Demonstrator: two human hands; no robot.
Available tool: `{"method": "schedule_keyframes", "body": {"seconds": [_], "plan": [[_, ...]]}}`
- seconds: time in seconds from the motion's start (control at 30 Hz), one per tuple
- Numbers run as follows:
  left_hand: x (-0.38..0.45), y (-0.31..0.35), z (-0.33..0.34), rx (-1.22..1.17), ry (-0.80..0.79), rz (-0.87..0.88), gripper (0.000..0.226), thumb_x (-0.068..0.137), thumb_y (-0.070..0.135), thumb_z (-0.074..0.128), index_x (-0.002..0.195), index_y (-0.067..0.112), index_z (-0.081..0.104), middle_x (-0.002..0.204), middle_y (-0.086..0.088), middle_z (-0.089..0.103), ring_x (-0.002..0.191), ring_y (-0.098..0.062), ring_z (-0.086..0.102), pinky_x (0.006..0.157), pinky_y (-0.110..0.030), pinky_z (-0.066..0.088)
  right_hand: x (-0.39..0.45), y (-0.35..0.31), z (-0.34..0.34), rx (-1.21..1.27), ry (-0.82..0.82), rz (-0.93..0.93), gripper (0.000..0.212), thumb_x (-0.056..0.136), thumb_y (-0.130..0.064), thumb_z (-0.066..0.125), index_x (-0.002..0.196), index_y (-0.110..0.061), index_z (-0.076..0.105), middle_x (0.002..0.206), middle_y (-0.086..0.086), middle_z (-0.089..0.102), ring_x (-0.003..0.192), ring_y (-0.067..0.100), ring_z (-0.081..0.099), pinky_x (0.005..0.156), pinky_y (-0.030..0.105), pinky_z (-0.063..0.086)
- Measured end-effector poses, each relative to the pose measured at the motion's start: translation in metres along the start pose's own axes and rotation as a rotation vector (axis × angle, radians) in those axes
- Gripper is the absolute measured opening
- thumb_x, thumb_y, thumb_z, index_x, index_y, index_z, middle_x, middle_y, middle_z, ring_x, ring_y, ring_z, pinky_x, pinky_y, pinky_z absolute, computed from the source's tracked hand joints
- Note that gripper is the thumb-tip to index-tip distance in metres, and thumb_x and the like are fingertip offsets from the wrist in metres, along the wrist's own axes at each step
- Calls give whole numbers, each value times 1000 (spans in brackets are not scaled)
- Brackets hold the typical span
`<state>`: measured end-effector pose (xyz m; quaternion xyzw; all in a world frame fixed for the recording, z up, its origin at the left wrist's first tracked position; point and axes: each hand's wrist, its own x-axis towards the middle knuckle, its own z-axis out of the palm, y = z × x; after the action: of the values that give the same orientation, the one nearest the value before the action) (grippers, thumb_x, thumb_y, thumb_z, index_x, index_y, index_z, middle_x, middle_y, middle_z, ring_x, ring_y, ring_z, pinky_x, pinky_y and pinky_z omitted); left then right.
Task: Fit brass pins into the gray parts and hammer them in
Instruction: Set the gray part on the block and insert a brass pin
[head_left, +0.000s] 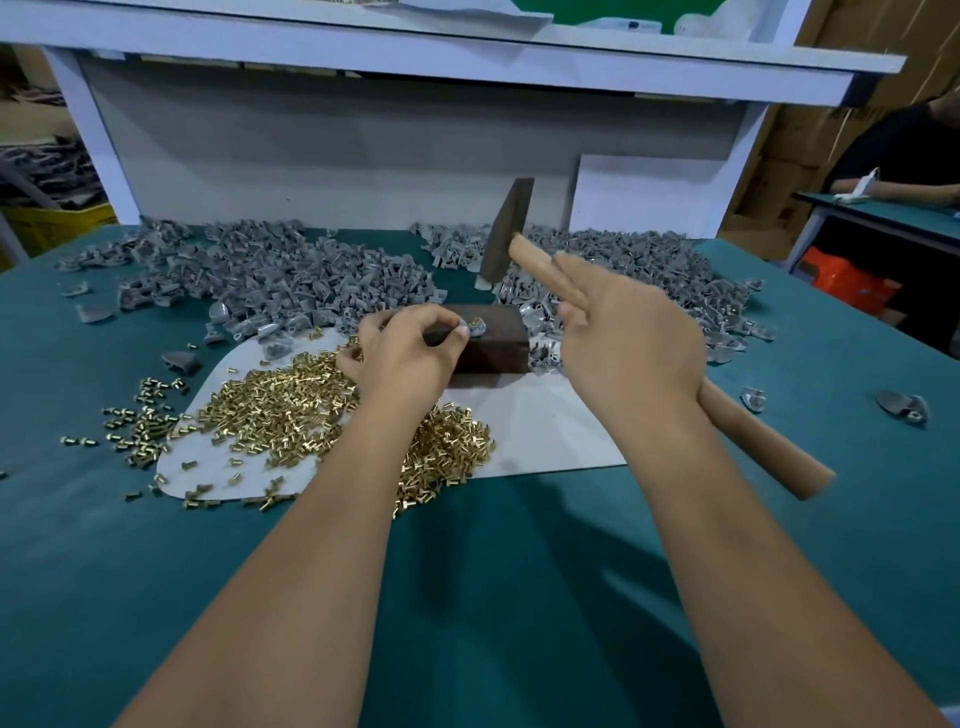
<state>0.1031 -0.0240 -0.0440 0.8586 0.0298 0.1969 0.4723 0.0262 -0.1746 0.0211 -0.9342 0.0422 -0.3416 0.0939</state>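
Note:
My left hand (402, 353) pinches a small gray part (475, 328) with a brass pin in it, pressed onto the top of a dark rusty metal block (493, 343). My right hand (623, 338) grips the wooden handle (763, 441) of a hammer, raised over the block. The dark hammer head (506, 228) is up and blurred with motion. A heap of loose brass pins (291, 405) lies on a white sheet (545, 426) under my left wrist.
Large piles of gray parts (270, 270) cover the back of the green table (493, 571), left and right of the block. Stray gray parts (904, 408) lie at the right. A white shelf frame (363, 156) stands behind. Another person (904, 150) sits far right.

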Motion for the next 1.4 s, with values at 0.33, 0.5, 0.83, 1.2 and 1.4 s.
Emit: {"method": "schedule_keyframes", "body": {"seconds": [0.33,0.5,0.83,1.2,1.4], "plan": [[5,-4,2,40,12,-24,26,81,50,74,58,52,60,80,43,27,132,-14,30,98,-36,1,4,-1,1,16,-13,-35,42,96,-27,49,136,-40,43,88,2,64,68,27,54,54,29,34],[6,-7,3,26,-1,-1,27,81,53,72,61,63,57,76,52,45,130,-6,25,95,-37,3,-9,-4,11,-92,-116,-63,48,96,-27,49,138,-46,36,92,0,63,72,27,55,53,28,29],[10,-11,4,29,-9,-27,22,83,52,71,63,50,61,88,32,55,134,-9,24,104,-47,8,-20,-1,18,-137,-21,-69,56,93,-20,52,142,-42,34,92,1,61,66,25,45,52,29,24],[9,-9,6,50,11,-52,21,82,54,70,64,51,61,107,23,62,135,-10,25,104,-48,11,-26,-12,21,-149,-9,-54,58,93,-17,53,144,-36,33,91,5,59,67,24,45,56,32,27],[8,-8,4,33,-12,-60,20,82,54,70,64,53,61,110,23,60,135,-10,23,107,-50,11,-27,-9,24,-200,-23,-63,59,94,-18,52,145,-37,29,96,6,60,76,26,55,57,33,27]]}}
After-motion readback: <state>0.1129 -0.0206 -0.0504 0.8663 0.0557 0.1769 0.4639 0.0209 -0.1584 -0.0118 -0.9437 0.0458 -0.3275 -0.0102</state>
